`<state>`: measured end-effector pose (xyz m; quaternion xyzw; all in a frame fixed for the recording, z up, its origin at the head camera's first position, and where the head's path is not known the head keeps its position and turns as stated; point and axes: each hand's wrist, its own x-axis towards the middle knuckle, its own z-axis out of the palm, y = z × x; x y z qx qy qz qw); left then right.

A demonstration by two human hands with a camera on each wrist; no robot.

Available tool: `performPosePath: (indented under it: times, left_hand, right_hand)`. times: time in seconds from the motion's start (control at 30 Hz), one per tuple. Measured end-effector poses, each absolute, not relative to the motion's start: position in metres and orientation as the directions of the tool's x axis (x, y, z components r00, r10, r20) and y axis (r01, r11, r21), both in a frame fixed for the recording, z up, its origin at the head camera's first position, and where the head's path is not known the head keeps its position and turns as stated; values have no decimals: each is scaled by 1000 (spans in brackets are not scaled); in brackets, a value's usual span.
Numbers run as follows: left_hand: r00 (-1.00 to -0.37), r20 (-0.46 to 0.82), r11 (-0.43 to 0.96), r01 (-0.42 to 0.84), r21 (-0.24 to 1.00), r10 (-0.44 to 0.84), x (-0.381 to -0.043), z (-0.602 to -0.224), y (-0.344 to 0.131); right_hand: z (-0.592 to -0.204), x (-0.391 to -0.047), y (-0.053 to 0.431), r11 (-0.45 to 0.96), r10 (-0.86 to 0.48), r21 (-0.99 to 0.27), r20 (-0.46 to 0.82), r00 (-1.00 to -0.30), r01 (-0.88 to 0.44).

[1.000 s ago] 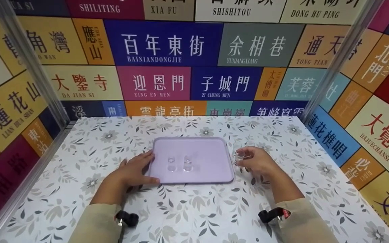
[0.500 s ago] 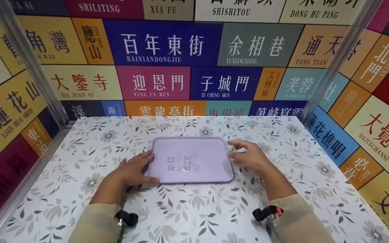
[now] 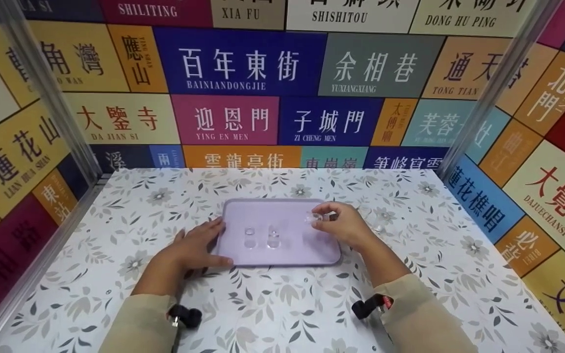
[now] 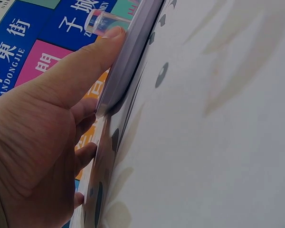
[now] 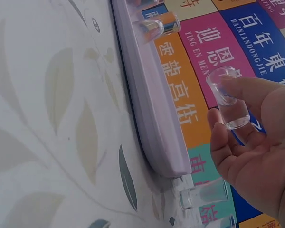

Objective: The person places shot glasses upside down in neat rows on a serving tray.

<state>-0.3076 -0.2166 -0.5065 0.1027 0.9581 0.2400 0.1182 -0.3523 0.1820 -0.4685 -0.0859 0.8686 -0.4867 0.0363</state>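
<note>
My right hand (image 3: 344,225) pinches a small clear shot glass (image 5: 232,109) between thumb and fingers, above the right part of the lilac tray (image 3: 302,255). That glass is tipped on its side, its wide rim toward the left. Two more shot glasses stand on the tray: a left one (image 3: 249,239) and one nearer the middle (image 3: 273,238). My left hand (image 3: 196,247) rests at the tray's front left corner, fingers along the left side and thumb at the front edge. In the left wrist view the thumb (image 4: 97,52) lies against the rim, close to a glass (image 4: 108,23).
Past the tray's right end, the right wrist view shows another clear glass (image 5: 204,193) and part of a further one (image 5: 222,222). The table has a leaf-patterned cover (image 3: 282,304). Panels with writing (image 3: 238,63) rise behind and at both sides.
My right hand has carried the shot glass leftward from beside the tray, across its right edge, to above it. The left hand and the two glasses on the tray have stayed put.
</note>
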Motion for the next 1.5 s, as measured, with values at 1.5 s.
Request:
performPosePath:
  times: [1.5]
  left_hand:
    - [-947, -183, 865, 147, 480, 263, -308, -505, -215]
  right_hand:
    - [-475, -348, 164, 464, -328, -862, 47, -944, -204]
